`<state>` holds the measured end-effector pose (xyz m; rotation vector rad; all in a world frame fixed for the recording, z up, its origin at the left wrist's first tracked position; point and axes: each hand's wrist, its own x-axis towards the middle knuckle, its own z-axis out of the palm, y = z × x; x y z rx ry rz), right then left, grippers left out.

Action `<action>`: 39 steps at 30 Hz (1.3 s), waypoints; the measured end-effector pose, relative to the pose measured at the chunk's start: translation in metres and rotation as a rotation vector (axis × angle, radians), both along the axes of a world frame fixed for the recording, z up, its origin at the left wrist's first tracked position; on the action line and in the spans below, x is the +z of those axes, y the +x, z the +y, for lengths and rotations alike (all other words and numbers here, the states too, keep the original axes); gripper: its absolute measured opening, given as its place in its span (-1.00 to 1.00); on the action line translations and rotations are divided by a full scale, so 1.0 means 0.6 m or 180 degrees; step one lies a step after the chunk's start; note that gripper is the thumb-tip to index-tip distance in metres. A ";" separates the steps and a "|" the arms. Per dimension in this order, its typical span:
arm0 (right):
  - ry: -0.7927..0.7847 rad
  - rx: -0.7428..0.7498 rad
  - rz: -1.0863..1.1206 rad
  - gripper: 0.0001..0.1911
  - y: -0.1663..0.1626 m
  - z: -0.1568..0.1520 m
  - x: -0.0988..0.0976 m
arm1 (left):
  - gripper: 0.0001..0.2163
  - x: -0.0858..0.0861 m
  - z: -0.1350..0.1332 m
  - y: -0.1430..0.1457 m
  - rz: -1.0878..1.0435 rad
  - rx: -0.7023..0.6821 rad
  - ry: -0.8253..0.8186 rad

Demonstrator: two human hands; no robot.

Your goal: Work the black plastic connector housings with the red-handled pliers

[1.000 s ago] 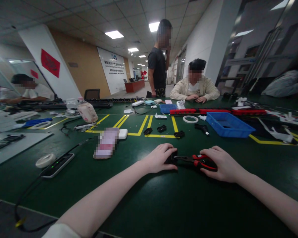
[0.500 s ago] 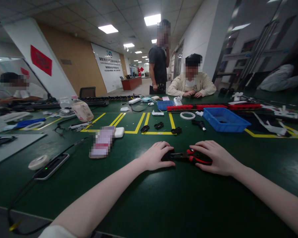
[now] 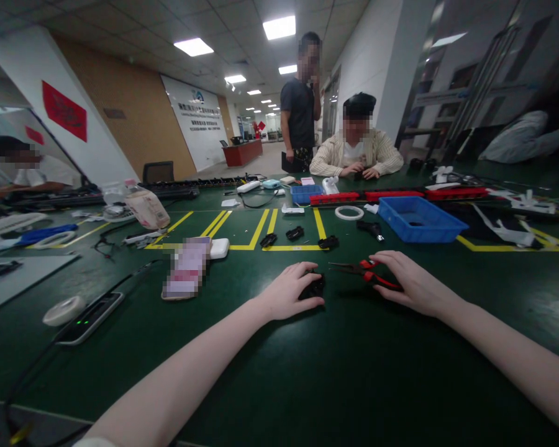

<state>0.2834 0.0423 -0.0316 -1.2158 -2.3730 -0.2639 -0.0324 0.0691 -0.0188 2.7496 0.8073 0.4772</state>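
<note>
My left hand (image 3: pixel 289 290) rests on the green table (image 3: pixel 307 372) with its fingers curled round a small black part (image 3: pixel 313 287). My right hand (image 3: pixel 407 282) grips the red and black handles of long-nose pliers (image 3: pixel 359 271), whose thin jaws point left and stand a little clear of the black part. Both forearms reach in from the bottom edge.
Several small black parts (image 3: pixel 294 234) lie on the yellow floor-tape lines ahead. A blue bin (image 3: pixel 417 220) stands at the right, a tape ring (image 3: pixel 348 213) beside it. A phone (image 3: pixel 186 274) and a power strip (image 3: pixel 89 317) lie left. A seated person (image 3: pixel 358 152) and others work nearby.
The pliers' jaws have come off the black part and lifted up to the right with my right hand. My left hand keeps the part. The view has shifted slightly.
</note>
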 end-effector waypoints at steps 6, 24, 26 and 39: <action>-0.0028 0.0091 0.0092 -0.50 -0.004 -0.004 -0.003 | -0.57 -0.004 0.001 0.000 0.0011 -0.0033 0.0060; 0.0386 0.0160 -0.0218 -0.83 -0.036 -0.016 0.001 | -0.68 -0.005 -0.004 0.010 -0.0151 -0.0131 0.0020; 0.0342 0.0090 -0.0176 -0.91 -0.041 -0.017 0.003 | -0.69 -0.004 -0.005 0.015 -0.0286 -0.0085 -0.0081; 0.0011 -0.0268 -0.0209 -0.99 -0.039 -0.015 0.016 | -0.45 0.000 -0.015 0.073 -0.0160 0.0285 -0.0386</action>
